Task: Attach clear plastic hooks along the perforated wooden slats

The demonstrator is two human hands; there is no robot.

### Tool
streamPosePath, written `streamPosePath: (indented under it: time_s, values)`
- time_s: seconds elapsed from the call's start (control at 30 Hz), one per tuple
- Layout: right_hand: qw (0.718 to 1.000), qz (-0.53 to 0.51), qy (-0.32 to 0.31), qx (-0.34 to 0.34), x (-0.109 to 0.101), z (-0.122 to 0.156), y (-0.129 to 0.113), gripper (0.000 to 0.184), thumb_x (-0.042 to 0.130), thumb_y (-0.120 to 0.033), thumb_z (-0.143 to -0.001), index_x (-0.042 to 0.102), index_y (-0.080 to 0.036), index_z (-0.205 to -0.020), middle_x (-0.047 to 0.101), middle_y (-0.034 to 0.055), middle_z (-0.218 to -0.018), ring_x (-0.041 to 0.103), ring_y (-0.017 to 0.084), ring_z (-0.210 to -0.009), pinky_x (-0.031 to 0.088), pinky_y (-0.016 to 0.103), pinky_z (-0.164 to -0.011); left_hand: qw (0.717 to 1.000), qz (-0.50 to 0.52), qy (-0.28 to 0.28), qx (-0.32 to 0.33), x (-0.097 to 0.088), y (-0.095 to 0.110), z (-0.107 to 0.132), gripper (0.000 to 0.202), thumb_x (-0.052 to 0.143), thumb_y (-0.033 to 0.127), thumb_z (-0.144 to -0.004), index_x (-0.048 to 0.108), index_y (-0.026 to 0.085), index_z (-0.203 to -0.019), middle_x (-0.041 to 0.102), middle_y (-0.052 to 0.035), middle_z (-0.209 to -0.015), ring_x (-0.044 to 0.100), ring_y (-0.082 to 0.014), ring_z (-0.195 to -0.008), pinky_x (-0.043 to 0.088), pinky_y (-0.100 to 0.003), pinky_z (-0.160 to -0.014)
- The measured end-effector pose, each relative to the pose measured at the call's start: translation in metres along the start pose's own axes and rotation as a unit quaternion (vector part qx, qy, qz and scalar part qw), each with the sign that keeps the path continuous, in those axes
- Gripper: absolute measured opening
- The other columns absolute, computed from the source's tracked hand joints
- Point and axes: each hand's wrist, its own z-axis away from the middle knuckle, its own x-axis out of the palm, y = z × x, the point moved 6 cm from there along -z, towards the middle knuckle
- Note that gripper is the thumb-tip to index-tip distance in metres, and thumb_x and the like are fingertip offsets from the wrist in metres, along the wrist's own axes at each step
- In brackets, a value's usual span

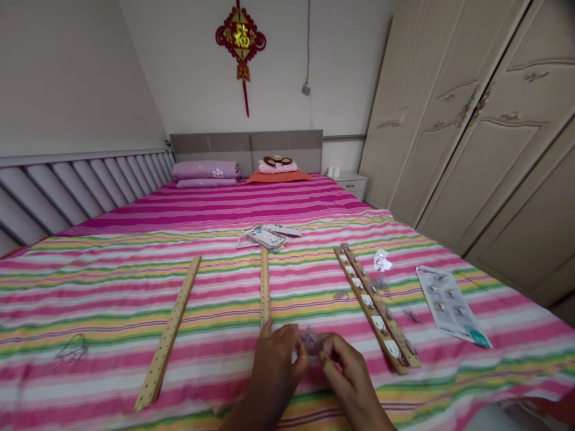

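Observation:
My left hand (276, 353) and my right hand (345, 362) meet low in the middle of the view, over the striped bedspread (112, 287). Both pinch a small clear plastic packet (312, 342) between their fingertips; what is inside it is too small to name. Just beyond my left hand lies the near end of a perforated wooden strip (265, 286). A second perforated strip (171, 332) lies to the left. To the right lies a pair of strips (375, 305) with several white pieces set along them.
An instruction sheet (449, 304) lies at the right, a small clear bag (381, 260) near the paired strips, and opened plastic packaging (267, 236) farther up the bed. Pillows (206, 172) sit at the headboard. A wardrobe (485, 131) stands along the right side.

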Motion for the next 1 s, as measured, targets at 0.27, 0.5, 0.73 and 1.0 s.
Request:
streamPosePath:
  time_s: [0.27, 0.5, 0.73, 1.0]
  values:
    - [0.994, -0.084, 0.035, 0.055, -0.019, 0.004, 0.014, 0.022, 0.055, -0.036, -0.079, 0.045, -0.022, -0.066, 0.047, -0.0022, -0.064, 0.045, 0.014, -0.060, 0.040, 0.025, -0.057, 0.986, 0.118, 0.052, -0.110, -0.019, -0.029, -0.005, 0.012, 0.051, 0.013, -0.072, 0.058, 0.023, -0.070, 0.067, -0.0018, -0.074, 0.062, -0.0191, -0.074, 0.045, -0.041, -0.087]
    - [0.983, -0.140, 0.026, 0.118, -0.027, -0.005, 0.025, 0.030, 0.068, -0.047, -0.071, 0.059, -0.019, -0.068, 0.061, 0.0016, -0.061, 0.059, 0.018, -0.062, 0.046, 0.028, -0.060, 0.902, 0.369, 0.083, -0.209, -0.034, -0.060, -0.011, 0.023, 0.062, 0.041, -0.075, 0.070, 0.020, -0.075, 0.063, -0.0089, -0.113, 0.056, -0.0245, -0.109, 0.045, -0.035, -0.090]
    - [0.957, -0.191, 0.090, 0.197, -0.030, -0.013, 0.064, 0.036, 0.080, -0.048, -0.055, 0.064, -0.016, -0.060, 0.058, -0.0010, -0.042, 0.049, 0.010, -0.040, 0.039, 0.022, -0.044, 0.672, 0.619, 0.043, -0.406, 0.004, -0.065, 0.017, 0.039, 0.071, 0.048, -0.068, 0.068, 0.019, -0.093, 0.069, -0.0058, -0.100, 0.064, -0.0177, -0.093, 0.049, -0.027, -0.076]
    - [0.911, -0.216, 0.172, 0.307, -0.033, -0.008, 0.113, 0.037, 0.082, -0.043, -0.051, 0.059, -0.013, -0.052, 0.059, 0.0008, -0.040, 0.046, 0.007, -0.029, 0.031, 0.016, -0.030, 0.548, 0.707, -0.064, -0.442, 0.055, -0.033, 0.015, 0.044, 0.052, 0.057, -0.080, 0.062, 0.018, -0.099, 0.059, -0.0133, -0.125, 0.060, -0.0225, -0.110, 0.046, -0.032, -0.087]
